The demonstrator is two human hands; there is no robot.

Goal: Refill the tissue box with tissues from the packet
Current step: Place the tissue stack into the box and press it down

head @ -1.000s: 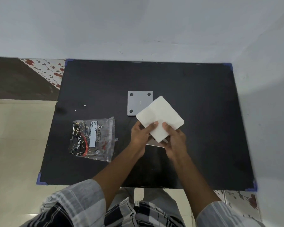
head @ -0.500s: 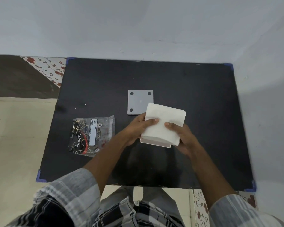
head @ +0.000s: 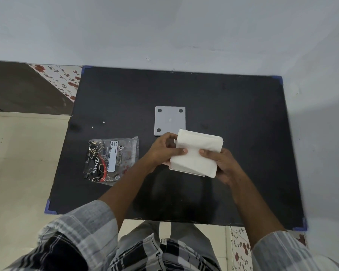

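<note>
Grey-and-black plaid shirt sleeves [head: 82, 227]

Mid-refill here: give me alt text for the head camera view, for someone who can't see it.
Both hands, left hand and right hand, hold a stack of white tissues over a white tissue box on a black table. A grey square lid lies just beyond, and the plastic packet lies to the left.

both hands hold a white stack of tissues [head: 199, 151] over a white box [head: 186, 170] on the black table [head: 233, 118]: left hand [head: 162, 151] at its left edge, right hand [head: 222, 165] at its right. an emptied plastic packet [head: 111, 159] lies to the left, a grey square plate [head: 169, 120] just behind.
</note>
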